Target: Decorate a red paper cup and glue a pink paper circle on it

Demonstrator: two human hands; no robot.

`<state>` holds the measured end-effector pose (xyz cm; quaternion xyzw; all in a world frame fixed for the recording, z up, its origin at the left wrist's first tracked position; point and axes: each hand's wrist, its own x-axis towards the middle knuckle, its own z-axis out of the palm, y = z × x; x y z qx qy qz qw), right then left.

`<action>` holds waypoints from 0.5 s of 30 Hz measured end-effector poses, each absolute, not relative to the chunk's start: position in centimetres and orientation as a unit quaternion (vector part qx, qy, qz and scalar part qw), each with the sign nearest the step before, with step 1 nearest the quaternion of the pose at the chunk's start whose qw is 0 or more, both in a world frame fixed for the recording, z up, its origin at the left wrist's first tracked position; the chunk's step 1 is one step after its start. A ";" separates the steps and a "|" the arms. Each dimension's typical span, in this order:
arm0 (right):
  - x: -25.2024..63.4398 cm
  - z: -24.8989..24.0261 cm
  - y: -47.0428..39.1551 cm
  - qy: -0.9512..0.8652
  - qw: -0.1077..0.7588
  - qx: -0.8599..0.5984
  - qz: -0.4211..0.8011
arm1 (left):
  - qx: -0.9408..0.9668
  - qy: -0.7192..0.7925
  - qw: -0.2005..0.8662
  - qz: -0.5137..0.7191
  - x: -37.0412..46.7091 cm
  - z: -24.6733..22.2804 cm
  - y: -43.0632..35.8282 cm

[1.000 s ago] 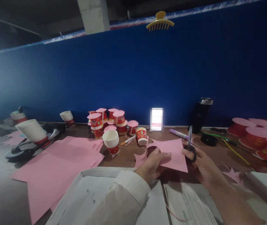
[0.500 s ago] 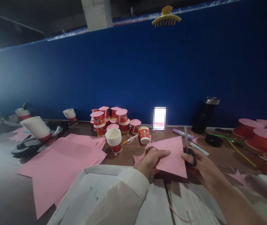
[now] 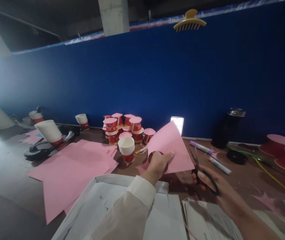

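The left hand (image 3: 157, 164) grips a thin pink paper sheet (image 3: 176, 145) with the thumb on top, at the middle of the brown table (image 3: 247, 180); the sheet is tilted up and bent, with a curved opening at its left side by the hand. To its right, the right hand (image 3: 216, 183) grips a pair of black-handled metal scissors (image 3: 197, 160), fingers in the handles, blades pointing far; whether they touch the sheet's right edge, I cannot tell. Left of the held sheet stands a red-and-white paper cup (image 3: 126, 148), with small red paper cups topped by pink discs (image 3: 136, 126) grouped beyond it. Farther left, large flat pink paper sheets (image 3: 74, 170) lie overlapping. On the near side is a shallow white box (image 3: 107, 180). Beyond the right hand lie a purple marker (image 3: 201, 147) and a whitish tube-shaped pen (image 3: 220, 165); farther right, a black bottle with a silver rim (image 3: 224, 133) stands near a round black lid (image 3: 236, 156).
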<state>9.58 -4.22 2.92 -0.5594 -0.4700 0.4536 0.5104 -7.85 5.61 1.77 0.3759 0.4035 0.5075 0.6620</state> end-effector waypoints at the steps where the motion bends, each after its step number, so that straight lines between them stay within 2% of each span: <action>1: 9.4 3.1 -4.3 -0.472 0.507 -0.562 0.452 | 0.399 0.415 0.647 0.500 -8.1 1.9 5.5; 6: 8.4 4.0 -4.8 -0.445 0.495 -0.563 0.490 | 0.473 0.442 0.588 0.485 -8.8 2.7 5.1; 15: 8.8 4.1 -4.3 -0.470 0.482 -0.575 0.465 | 0.477 0.439 0.597 0.473 -8.5 1.4 6.0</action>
